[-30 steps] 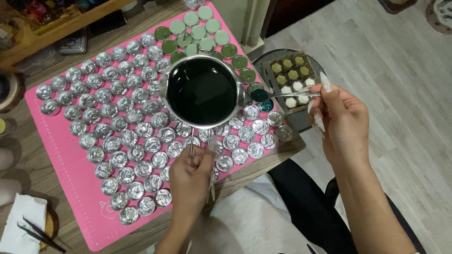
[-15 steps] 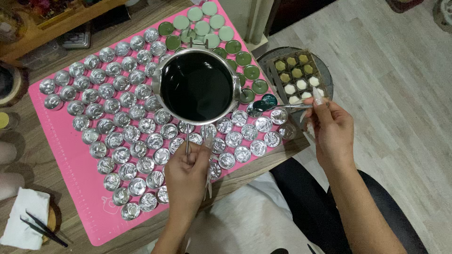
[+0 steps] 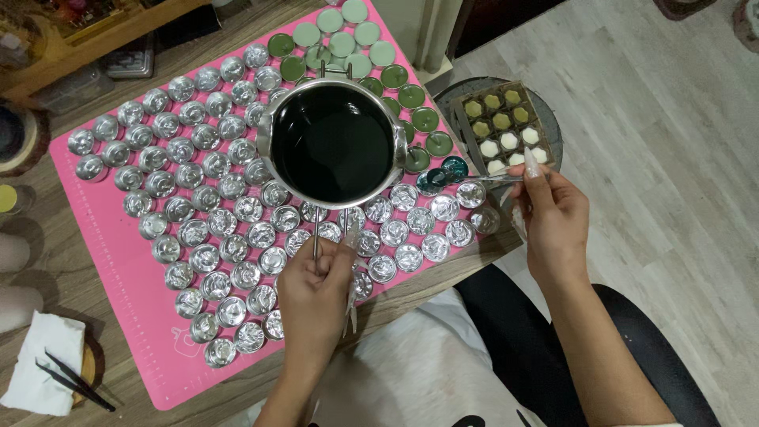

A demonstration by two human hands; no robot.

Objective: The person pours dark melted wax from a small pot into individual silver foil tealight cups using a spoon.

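At near centre, left hand (image 3: pixel 315 294) clenched on the thin wire handle of a steel pot (image 3: pixel 334 142), held level above the foil cups (image 3: pixel 207 257) on the pink mat (image 3: pixel 118 261). Brimful of dark liquid: judged heavy, spill-prone, best gripped low on the handle. At right, right hand (image 3: pixel 553 217) pinching a slim metal tool (image 3: pixel 486 179) over a filled cup (image 3: pixel 454 168).

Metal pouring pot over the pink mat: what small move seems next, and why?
Probably a slight tilt of the metal pouring pot toward the empty foil cups at its right. The left hand holds its handle level, the dark liquid is unspilled, and the right hand steadies a tool there.
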